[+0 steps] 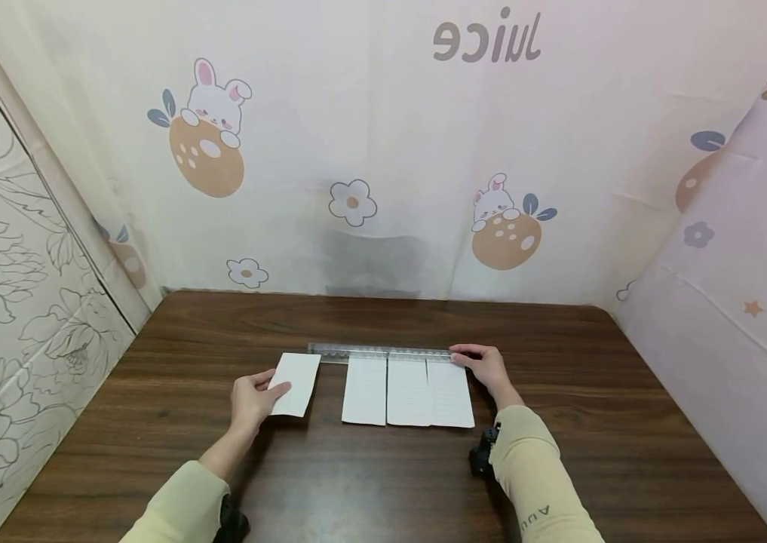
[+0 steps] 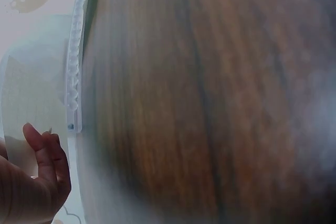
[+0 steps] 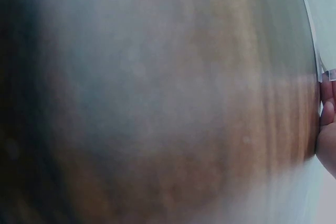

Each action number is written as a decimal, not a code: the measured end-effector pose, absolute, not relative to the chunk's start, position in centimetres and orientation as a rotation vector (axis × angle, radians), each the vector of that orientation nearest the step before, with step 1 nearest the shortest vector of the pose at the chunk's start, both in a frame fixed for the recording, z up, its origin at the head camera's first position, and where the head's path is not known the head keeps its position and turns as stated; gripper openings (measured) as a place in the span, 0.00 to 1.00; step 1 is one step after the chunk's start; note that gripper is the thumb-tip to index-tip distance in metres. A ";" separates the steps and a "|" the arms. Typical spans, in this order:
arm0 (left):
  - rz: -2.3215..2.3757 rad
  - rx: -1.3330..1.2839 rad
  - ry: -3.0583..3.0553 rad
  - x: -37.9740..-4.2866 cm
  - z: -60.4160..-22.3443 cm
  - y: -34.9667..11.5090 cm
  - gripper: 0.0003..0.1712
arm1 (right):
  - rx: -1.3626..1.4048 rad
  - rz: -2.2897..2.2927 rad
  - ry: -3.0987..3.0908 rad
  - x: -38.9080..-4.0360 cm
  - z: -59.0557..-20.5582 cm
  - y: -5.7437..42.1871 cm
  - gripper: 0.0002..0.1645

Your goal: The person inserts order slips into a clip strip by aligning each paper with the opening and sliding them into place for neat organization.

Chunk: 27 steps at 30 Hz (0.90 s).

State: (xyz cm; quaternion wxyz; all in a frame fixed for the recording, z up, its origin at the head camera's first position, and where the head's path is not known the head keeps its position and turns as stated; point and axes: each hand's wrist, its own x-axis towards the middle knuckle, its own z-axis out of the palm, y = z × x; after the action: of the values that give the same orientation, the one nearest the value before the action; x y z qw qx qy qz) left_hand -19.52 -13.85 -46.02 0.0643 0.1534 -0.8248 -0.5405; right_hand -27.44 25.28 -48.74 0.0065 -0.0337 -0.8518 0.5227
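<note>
My left hand (image 1: 252,400) pinches a blank white paper card (image 1: 296,383) by its left edge, thumb on top, tilted above the table. The same hand (image 2: 44,174) and the card (image 2: 26,98) show in the left wrist view. A clear plastic ruler (image 1: 332,352) lies crosswise along the top edges of three lined paper cards, the left (image 1: 364,392), middle (image 1: 408,394) and right one (image 1: 451,396). At the ruler's right end my right hand (image 1: 488,367) pinches it between thumb and forefinger. Only part of that hand (image 3: 328,129) appears in the right wrist view.
Everything lies on a dark wood-grain table (image 1: 369,483). Behind it hangs a pale curtain (image 1: 383,113) with rabbit and flower prints, and a floral-lined panel (image 1: 10,302) stands at the left. Dark wrist devices sit on both sleeves.
</note>
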 end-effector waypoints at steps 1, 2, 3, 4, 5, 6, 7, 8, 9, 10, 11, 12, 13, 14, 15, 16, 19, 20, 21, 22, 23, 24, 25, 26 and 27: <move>-1.628 0.460 -2.493 -19.5 -46.0 -13.7 0.23 | -0.106 1.634 -2.666 -27.4 -48.7 25.3 0.17; -1.624 0.457 -2.497 -19.5 -46.1 -13.6 0.23 | -0.106 1.632 -2.667 -27.4 -48.7 25.3 0.17; -1.626 0.455 -2.500 -19.4 -46.1 -13.5 0.23 | -0.104 1.631 -2.668 -27.4 -48.7 25.3 0.17; -1.625 0.450 -2.504 -19.4 -46.1 -13.3 0.22 | -0.105 1.632 -2.669 -27.4 -48.7 25.3 0.17; -1.627 0.450 -2.506 -19.4 -46.2 -13.2 0.22 | -0.104 1.633 -2.670 -27.4 -48.7 25.3 0.17; -1.628 0.444 -2.510 -19.4 -46.2 -13.1 0.22 | -0.102 1.632 -2.672 -27.4 -48.7 25.3 0.17; -1.630 0.443 -2.510 -19.4 -46.2 -13.0 0.22 | -0.100 1.631 -2.673 -27.4 -48.7 25.3 0.17; -1.630 0.442 -2.513 -19.4 -46.3 -12.9 0.22 | -0.098 1.630 -2.673 -27.4 -48.7 25.3 0.17; -1.632 0.438 -2.513 -19.4 -46.2 -12.8 0.22 | -0.095 1.632 -2.670 -27.4 -48.8 25.3 0.17; -1.634 0.433 -2.513 -19.5 -46.2 -12.6 0.22 | -0.092 1.630 -2.668 -27.4 -48.8 25.3 0.17; -1.640 0.430 -2.511 -19.5 -46.2 -12.5 0.22 | -0.089 1.630 -2.668 -27.4 -48.8 25.3 0.17; -1.641 0.420 -2.511 -19.5 -46.2 -12.4 0.22 | -0.086 1.627 -2.667 -27.4 -48.8 25.3 0.17; -1.642 0.419 -2.509 -19.6 -46.2 -12.3 0.22 | -0.081 1.625 -2.666 -27.4 -48.8 25.3 0.17; -1.642 0.411 -2.509 -19.6 -46.2 -12.2 0.22 | -0.079 1.627 -2.665 -27.4 -48.8 25.3 0.17; -1.642 0.409 -2.509 -19.7 -46.3 -12.1 0.22 | -0.078 1.627 -2.665 -27.4 -48.7 25.3 0.17; -1.637 0.407 -2.512 -19.7 -46.3 -12.0 0.22 | -0.078 1.629 -2.664 -27.4 -48.7 25.3 0.17; -1.625 0.424 -2.527 -19.9 -46.4 -11.8 0.22 | -0.082 1.635 -2.663 -27.3 -48.7 25.3 0.16; -1.621 0.427 -2.533 -20.0 -46.5 -11.7 0.22 | -0.083 1.637 -2.662 -27.3 -48.6 25.3 0.16; -1.618 0.433 -2.538 -20.1 -46.5 -11.6 0.22 | -0.084 1.638 -2.660 -27.3 -48.6 25.2 0.16; -1.617 0.435 -2.542 -20.2 -46.5 -11.5 0.22 | -0.083 1.637 -2.658 -27.3 -48.6 25.2 0.16; -1.618 0.440 -2.545 -20.2 -46.6 -11.4 0.22 | -0.082 1.635 -2.660 -27.3 -48.6 25.2 0.15; -1.618 0.439 -2.546 -20.3 -46.6 -11.4 0.22 | -0.080 1.632 -2.661 -27.3 -48.6 25.2 0.15; -1.619 0.438 -2.545 -20.3 -46.6 -11.3 0.22 | -0.080 1.630 -2.661 -27.3 -48.6 25.2 0.15; -1.621 0.437 -2.544 -20.4 -46.6 -11.2 0.22 | -0.084 1.630 -2.661 -27.3 -48.6 25.2 0.15; -1.623 0.440 -2.543 -20.4 -46.6 -11.1 0.21 | -0.091 1.631 -2.658 -27.3 -48.6 25.2 0.15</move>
State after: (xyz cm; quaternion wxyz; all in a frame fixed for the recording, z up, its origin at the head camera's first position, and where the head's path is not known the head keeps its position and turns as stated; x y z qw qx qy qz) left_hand -20.43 -11.05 -46.61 0.0465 0.1441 -0.8333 -0.5318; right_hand -27.34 25.19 -48.65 0.0108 -0.0292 -0.8520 0.5227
